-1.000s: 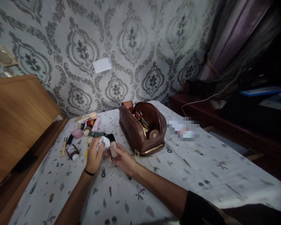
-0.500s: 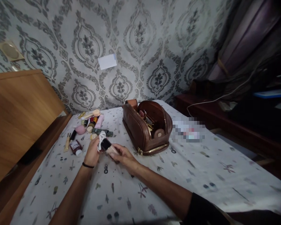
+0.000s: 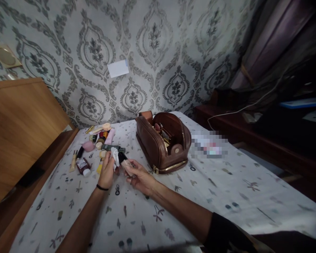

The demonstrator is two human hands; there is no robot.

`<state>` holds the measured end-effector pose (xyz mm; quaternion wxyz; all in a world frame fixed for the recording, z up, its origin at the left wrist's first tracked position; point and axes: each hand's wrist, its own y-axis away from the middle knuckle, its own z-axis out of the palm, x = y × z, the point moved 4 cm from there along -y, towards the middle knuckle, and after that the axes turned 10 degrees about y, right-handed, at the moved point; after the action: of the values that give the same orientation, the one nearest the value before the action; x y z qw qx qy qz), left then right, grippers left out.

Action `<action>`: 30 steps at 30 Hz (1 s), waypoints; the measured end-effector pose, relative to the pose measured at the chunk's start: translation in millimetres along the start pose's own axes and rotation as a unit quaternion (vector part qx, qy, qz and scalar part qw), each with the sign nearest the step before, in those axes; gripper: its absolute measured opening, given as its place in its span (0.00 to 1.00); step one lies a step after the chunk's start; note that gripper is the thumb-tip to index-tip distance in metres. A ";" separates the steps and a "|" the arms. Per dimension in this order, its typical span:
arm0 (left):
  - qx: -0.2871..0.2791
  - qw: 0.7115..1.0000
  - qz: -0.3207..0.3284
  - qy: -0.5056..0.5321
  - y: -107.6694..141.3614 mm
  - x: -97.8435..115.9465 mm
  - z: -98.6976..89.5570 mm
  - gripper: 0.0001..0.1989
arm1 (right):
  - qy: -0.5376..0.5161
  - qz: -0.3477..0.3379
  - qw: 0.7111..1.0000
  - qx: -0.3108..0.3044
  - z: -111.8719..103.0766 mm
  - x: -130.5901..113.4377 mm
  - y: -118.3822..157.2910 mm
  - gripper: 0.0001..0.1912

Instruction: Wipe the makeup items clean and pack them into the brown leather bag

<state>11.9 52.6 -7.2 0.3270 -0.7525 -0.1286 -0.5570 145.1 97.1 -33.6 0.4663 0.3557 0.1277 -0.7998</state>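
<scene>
My left hand (image 3: 107,173), with a black band at the wrist, is closed on a crumpled white tissue (image 3: 115,157). In my right hand (image 3: 142,178) is a foundation bottle (image 3: 126,165), beige with a black cap, tilted with the cap toward the tissue. Whether tissue and cap touch, I cannot tell. Just beyond my left hand lie a dark green tube (image 3: 112,148) and several small cosmetics. A dark red bottle with a white cap (image 3: 83,166) rests to the left. On the right, a brown leather toiletry bag (image 3: 160,147) stands unzipped with items inside.
A patterned white sheet (image 3: 144,218) covers the surface. A pink sponge-like piece (image 3: 88,146) and a pink tube (image 3: 110,135) lie among the cosmetics. A wooden panel (image 3: 23,133) borders the left side. A blurred-out flat item (image 3: 210,144) lies right of the bag.
The tissue in my left hand has come off the bottle's side toward its cap end. My right hand has turned the bottle slightly more upright. The whole view has shifted a little.
</scene>
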 end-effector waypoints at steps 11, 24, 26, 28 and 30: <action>-0.004 0.987 0.080 -0.137 8.0 13.1 8.2 0.08 | -0.066 0.027 0.997 0.033 -4.0 7.4 -4.7 0.10; -0.150 0.942 0.182 -0.240 21.9 28.1 26.5 0.09 | -0.019 -0.019 0.997 0.070 -12.2 -4.1 -13.3 0.16; -0.165 0.934 0.199 -0.247 24.8 29.8 29.0 0.09 | -0.031 -0.032 0.996 0.083 -16.8 -6.3 -16.1 0.15; -0.177 0.926 0.219 -0.251 27.8 32.7 31.5 0.09 | -0.052 -0.045 0.992 0.101 -21.9 -7.1 -18.6 0.14; -0.181 0.918 0.244 -0.256 30.8 36.7 33.2 0.10 | -0.076 -0.058 0.989 0.117 -25.7 -7.6 -20.4 0.12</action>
<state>66.9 44.3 10.5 0.2668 -0.9237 0.0830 -0.2623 141.9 126.7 -49.3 0.3829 0.3383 0.0181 -0.8594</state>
